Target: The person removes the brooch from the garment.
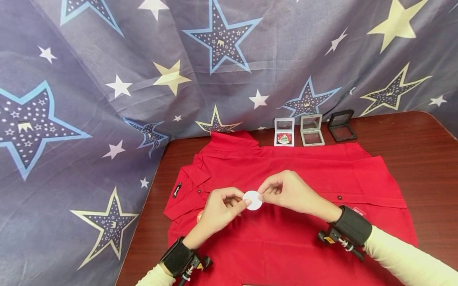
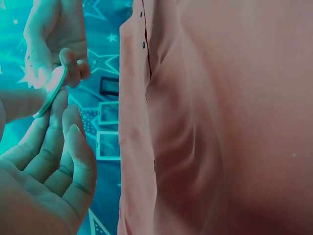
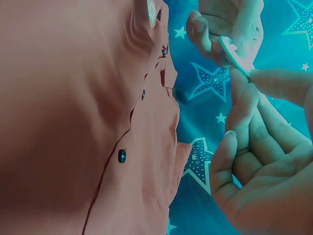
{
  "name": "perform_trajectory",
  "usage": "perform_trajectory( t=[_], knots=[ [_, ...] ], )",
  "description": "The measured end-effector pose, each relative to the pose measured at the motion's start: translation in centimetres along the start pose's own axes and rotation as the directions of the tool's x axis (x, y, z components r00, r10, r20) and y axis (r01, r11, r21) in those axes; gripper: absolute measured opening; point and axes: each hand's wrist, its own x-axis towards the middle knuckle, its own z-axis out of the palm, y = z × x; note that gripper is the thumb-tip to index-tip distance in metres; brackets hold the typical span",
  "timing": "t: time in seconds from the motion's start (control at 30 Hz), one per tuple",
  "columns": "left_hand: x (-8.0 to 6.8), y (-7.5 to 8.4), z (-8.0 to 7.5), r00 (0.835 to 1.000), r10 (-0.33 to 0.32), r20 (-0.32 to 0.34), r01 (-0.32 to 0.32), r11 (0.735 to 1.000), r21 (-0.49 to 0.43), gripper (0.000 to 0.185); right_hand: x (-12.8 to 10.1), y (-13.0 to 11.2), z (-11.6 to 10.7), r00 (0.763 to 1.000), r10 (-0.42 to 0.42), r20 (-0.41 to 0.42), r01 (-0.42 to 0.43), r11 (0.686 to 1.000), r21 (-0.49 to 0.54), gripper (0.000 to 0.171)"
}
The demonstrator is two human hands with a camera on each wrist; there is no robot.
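Observation:
Above a red shirt (image 1: 307, 234) spread on the table, both hands hold a thin white disc (image 1: 252, 200), its plain face toward the head camera. My left hand (image 1: 221, 208) pinches its left edge between thumb and fingers. At the opposite edge, my right hand (image 1: 291, 192) pinches it the same way. Seen nearly edge-on in the left wrist view, the disc (image 2: 51, 93) looks slim and flat. Its other face is mostly hidden. A small round orange-and-white piece (image 1: 199, 216) lies on the shirt, partly behind my left wrist.
Behind the shirt stand three small hinged display frames: a white one (image 1: 284, 123) with a round Christmas-tree badge (image 1: 284, 138), a beige one (image 1: 312, 130) and a black one (image 1: 342, 126). A red-and-white label (image 1: 359, 211) lies near my right wrist. A star-patterned curtain (image 1: 229, 91) hangs behind the brown table (image 1: 434, 174).

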Motion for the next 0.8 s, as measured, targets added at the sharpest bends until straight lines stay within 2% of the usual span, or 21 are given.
perform_trajectory(
  t=[0.17, 0.27, 0.37, 0.67, 0.8],
  knots=[
    [-0.1, 2.2, 0.0, 0.998, 0.052, -0.022, -0.051, 0.997, 0.065, 0.005, 0.0, 0.1, 0.0, 1.000, 0.004, -0.002, -0.004, 1.000, -0.007, 0.017],
    [-0.2, 3.0, 0.0, 0.995, 0.097, -0.033, -0.094, 0.991, 0.092, 0.006, 0.0, 0.1, 0.0, 1.000, 0.009, -0.001, -0.009, 1.000, -0.010, 0.018],
    [-0.2, 3.1, 0.0, 0.993, 0.113, -0.041, -0.108, 0.988, 0.109, 0.007, -0.1, 0.2, 0.0, 1.000, 0.009, 0.001, -0.009, 1.000, -0.013, 0.018],
    [-0.3, 3.5, 0.0, 0.995, 0.092, -0.033, -0.088, 0.989, 0.115, 0.008, -0.1, 0.1, 0.0, 1.000, -0.004, 0.003, 0.005, 1.000, -0.013, 0.018],
    [-0.3, 2.8, 0.1, 0.996, 0.087, -0.029, -0.082, 0.988, 0.127, 0.008, -0.1, 0.2, 0.1, 1.000, -0.010, 0.007, 0.010, 1.000, -0.013, 0.017]
  ],
)
